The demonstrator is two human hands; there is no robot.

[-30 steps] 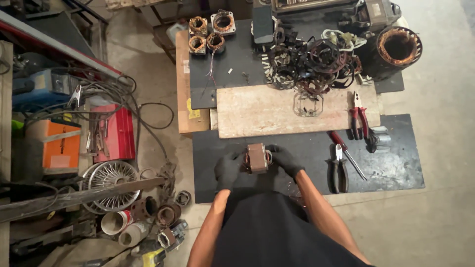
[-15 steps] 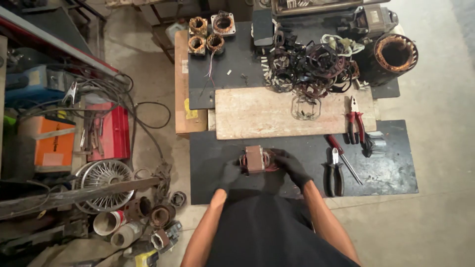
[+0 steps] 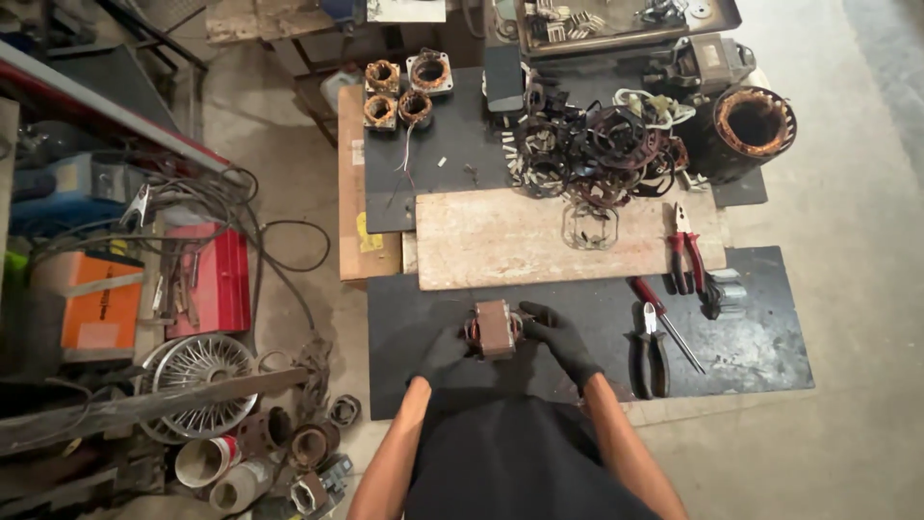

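We have a small motor core (image 3: 494,328), a brown block with copper windings showing at its sides, held between both gloved hands just above the black mat (image 3: 751,356) at the near edge of the low tabletop. The worry, as we judge it, is a slip: the gloves are thick, the block looks heavy and smooth-faced, and if it tips out of our grasp it could drop onto the mat or toward our lap, bending the windings. Our left hand (image 3: 445,352) cups the block's left end, fingers curled against it; our right hand (image 3: 561,337) closes on the right end, fingers wrapped over the top edge. Both forearms come in from below, elbows out, wrists angled inward. The red-handled pliers (image 3: 681,252) and dark pliers (image 3: 650,349) lie well apart to the right, out of reach of a fumble.
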